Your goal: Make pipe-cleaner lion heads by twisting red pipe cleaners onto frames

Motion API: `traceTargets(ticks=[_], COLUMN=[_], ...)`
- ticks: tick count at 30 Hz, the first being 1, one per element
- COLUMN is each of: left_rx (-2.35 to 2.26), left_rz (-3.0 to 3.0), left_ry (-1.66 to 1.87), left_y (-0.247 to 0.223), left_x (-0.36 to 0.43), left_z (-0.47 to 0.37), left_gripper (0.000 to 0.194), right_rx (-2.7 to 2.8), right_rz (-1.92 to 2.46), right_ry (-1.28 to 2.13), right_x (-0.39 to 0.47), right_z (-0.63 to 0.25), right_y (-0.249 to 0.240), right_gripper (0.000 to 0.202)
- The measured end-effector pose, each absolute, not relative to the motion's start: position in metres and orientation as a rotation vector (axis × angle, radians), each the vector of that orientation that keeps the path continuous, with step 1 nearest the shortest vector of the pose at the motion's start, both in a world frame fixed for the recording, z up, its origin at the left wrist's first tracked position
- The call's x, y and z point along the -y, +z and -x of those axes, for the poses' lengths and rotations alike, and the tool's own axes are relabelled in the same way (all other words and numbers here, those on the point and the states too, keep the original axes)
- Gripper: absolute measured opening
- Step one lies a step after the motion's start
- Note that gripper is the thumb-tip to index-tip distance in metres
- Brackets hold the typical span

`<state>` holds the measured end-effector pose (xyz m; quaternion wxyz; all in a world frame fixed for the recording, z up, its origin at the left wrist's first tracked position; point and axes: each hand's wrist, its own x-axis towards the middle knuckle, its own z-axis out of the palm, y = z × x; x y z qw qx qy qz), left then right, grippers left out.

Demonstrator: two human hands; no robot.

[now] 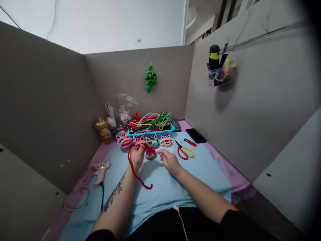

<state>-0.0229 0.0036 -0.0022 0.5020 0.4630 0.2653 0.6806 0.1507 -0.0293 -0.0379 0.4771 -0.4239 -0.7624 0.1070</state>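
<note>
Near the middle of the table, my left hand point(138, 156) is closed on a long red fuzzy stem point(132, 164), which loops over the hand and hangs down beside the wrist to a bent end. My right hand point(169, 161) is pinched on a thin pale stick point(157, 153) at the red stem's right end; the stick's exact shape is too small to tell. Between and behind the hands sits a small rainbow-coloured piece point(150, 154). Behind them stand fuzzy animal-face pieces, a purple one point(124, 141) and a cream one point(166, 141) among them.
A blue basket point(150, 134) of coloured stems stands at the back. Scissors point(185, 152), a red cutter point(190, 142) and a black phone point(196, 135) lie right. A pink glue gun point(102, 172) with its cord lies left, near a cup point(104, 132). Grey partitions point(120, 77) enclose the table.
</note>
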Motion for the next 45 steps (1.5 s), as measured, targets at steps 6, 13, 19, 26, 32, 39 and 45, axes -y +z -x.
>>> traceTargets(ticks=[6,13,19,26,32,39,45], left_rx=[-0.634,-0.606,-0.587,-0.584,-0.666,-0.749,-0.82], left_rz=[-1.127,-1.018,-1.0,-0.978,-1.048,-1.187,-1.295], left_ry=[1.625,1.619,1.601,1.596,1.577,1.609,1.633], left_y=[-0.003,-0.004,-0.002,0.0,-0.003,0.002,0.004], left_x=[-0.001,-0.002,-0.001,-0.004,-0.005,0.001,0.007], left_z=[0.021,0.018,0.019,0.024,0.023,0.024,0.02], left_gripper=[0.033,0.034,0.033,0.031,0.03,0.029,0.028], right_rx=[1.869,1.771,1.742,1.717,1.721,1.657,1.621], right_rz=[1.043,0.986,0.963,1.019,1.033,1.071,1.078], right_ry=[0.444,0.454,0.199,0.092,-0.045,-0.089,-0.064], right_x=[0.031,0.032,0.031,0.029,0.026,0.025,0.026], right_z=[-0.147,-0.147,-0.152,-0.156,-0.157,-0.158,-0.161], right_y=[-0.037,-0.036,-0.029,-0.027,-0.027,-0.028,-0.028], right_gripper=[0.027,0.021,0.014,0.014,0.015,0.013,0.013])
